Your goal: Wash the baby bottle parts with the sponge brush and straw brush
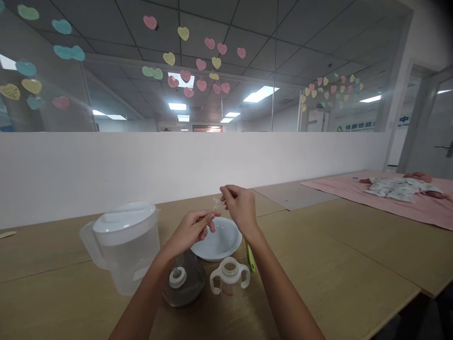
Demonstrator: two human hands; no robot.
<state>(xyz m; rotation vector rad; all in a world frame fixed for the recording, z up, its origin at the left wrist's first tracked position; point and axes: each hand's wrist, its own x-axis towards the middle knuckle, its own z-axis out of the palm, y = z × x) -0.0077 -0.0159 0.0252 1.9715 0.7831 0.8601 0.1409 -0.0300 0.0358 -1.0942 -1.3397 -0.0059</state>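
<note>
Above the white bowl (pixel 226 243), a thin clear tube (pixel 216 205), like a straw, runs between my two hands. My left hand (pixel 196 227) pinches its lower end between thumb and fingers. The fingertips of my right hand (pixel 241 204) are closed at its upper end; the exact shape there is too small to make out. Below the bowl stands an open baby bottle (pixel 230 283) with two white handles. To its left, a white bottle cap with a nipple (pixel 177 277) rests on a dark grey tray (pixel 189 293), partly behind my left forearm.
A lidded plastic pitcher (pixel 129 245) stands left of my left arm. Beside my right forearm lies a green handle (pixel 251 259), partly covered. A baby doll (pixel 392 188) lies on a pink cloth (pixel 339 191) at the far right. A white wall (pixel 141 160) borders the wooden table (pixel 318 255).
</note>
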